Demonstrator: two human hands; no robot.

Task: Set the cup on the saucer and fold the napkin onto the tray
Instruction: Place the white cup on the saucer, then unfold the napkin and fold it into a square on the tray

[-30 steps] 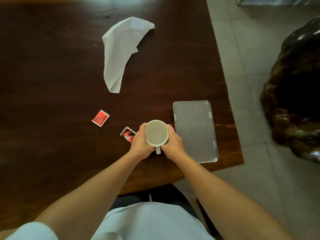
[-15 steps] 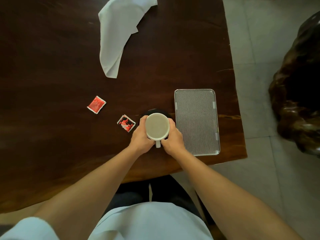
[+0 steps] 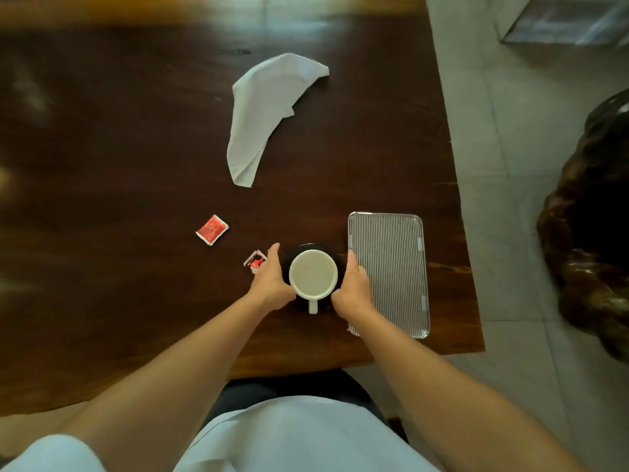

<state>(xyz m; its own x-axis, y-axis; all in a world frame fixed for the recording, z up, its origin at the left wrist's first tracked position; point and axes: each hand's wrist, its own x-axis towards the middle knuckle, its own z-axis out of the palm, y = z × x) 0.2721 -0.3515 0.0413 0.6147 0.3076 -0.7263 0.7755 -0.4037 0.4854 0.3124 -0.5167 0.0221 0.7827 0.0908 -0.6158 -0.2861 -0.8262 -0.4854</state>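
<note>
A white cup (image 3: 313,274) stands upright on a black saucer (image 3: 337,259) near the table's front edge, its handle pointing toward me. My left hand (image 3: 270,279) and my right hand (image 3: 354,289) flank the cup with fingers stretched out straight. A strip of dark saucer shows between each hand and the cup's wall; only the thumb bases sit close to the cup near the handle. A crumpled white napkin (image 3: 265,110) lies further back on the table. The ribbed metal tray (image 3: 391,264) lies just right of the saucer, with nothing on it.
Two small red packets lie left of the cup: one (image 3: 212,229) apart, another (image 3: 255,261) partly under my left hand. The dark wooden table (image 3: 119,182) ends just right of the tray. A large dark carved wooden piece (image 3: 592,240) stands on the tiled floor.
The cup has come down onto the black saucer. Both hands, which were wrapped around it, have spread their fingers and eased off its sides. The camera has tilted up.
</note>
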